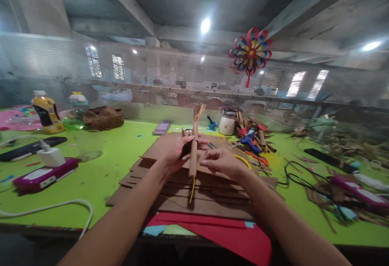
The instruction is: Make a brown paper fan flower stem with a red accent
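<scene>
Holding the brown paper roll (193, 158) near upright, L hand (178, 149) has it btwn thumb and fingers, grip closed round the middle of the tube; thumb on the near side, fingertips out past the R edge. Roll sits at L hand's fingertip end, so to the R of that palm, & just L of R hand (223, 161). Top of roll sticks up above L thumb, ending in a frayed tuft (198, 114) w/ thin yellow strands; btm end clears the hand below, w/ a yellow cord (192, 191) hanging from it.

R hand: fingers bent, thumb near the fingertips, partly closed, v. close to the tube's R side. Can't tell if it's touching the roll or pinching a thread.

Both hands over a stack of brown sheets (146, 189), which lies on the green table (115, 173) & partly covers a red sheet (237, 237) at the near edge. Yellow loop (243, 160) by R wrist. Beyond R hand: blue tool (251, 142), scrap pile (261, 134), lidded jar (227, 123). Off to L, well apart from the hands: clear cup (88, 146), purple power strip (45, 177), yellow bottle (47, 112).
</scene>
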Motion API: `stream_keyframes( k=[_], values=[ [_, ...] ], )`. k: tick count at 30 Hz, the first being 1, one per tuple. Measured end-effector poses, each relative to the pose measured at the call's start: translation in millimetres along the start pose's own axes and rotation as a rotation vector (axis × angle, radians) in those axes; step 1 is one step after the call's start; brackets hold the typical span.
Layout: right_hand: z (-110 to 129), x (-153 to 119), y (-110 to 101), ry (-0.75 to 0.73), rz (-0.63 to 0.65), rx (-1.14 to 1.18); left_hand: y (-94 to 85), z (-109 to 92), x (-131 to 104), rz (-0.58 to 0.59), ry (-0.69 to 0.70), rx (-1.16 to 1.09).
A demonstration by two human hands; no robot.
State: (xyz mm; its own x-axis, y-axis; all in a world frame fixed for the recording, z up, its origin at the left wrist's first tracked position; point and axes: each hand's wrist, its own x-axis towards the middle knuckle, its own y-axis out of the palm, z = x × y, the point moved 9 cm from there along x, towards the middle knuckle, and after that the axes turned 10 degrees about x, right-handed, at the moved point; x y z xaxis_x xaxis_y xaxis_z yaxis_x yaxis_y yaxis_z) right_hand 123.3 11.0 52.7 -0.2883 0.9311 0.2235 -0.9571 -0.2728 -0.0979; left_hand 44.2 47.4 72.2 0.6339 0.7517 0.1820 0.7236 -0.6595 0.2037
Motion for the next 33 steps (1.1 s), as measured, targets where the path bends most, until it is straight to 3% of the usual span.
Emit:
stream_keyframes(
  k=[6, 12, 16, 23, 33],
  values=[
    [5.2, 1.3, -8.2, -0.05, -0.045, 0.065, -1.2, 3.4, 1.8, 0.011, -0.028, -0.049],
    [-1.8, 2.2, 13.9, -0.014, 0.021, 0.088, 0.5, 1.1, 0.8, 0.03, -0.018, -0.048],
    [-5.1, 4.2, 15.1, -0.042, -0.047, 0.143, 3.8, 0.1, -1.3, 0.055, -0.038, -0.056],
    [12.3, -1.9, 8.7, -0.105, -0.037, 0.037, 2.6, -8.6, -2.8, 0.033, -0.006, -0.044],
    [21.6, -12.0, 16.4, -0.115, 0.166, -0.01, -4.6, -10.8, -1.0, 0.008, 0.05, 0.005]
  ],
)
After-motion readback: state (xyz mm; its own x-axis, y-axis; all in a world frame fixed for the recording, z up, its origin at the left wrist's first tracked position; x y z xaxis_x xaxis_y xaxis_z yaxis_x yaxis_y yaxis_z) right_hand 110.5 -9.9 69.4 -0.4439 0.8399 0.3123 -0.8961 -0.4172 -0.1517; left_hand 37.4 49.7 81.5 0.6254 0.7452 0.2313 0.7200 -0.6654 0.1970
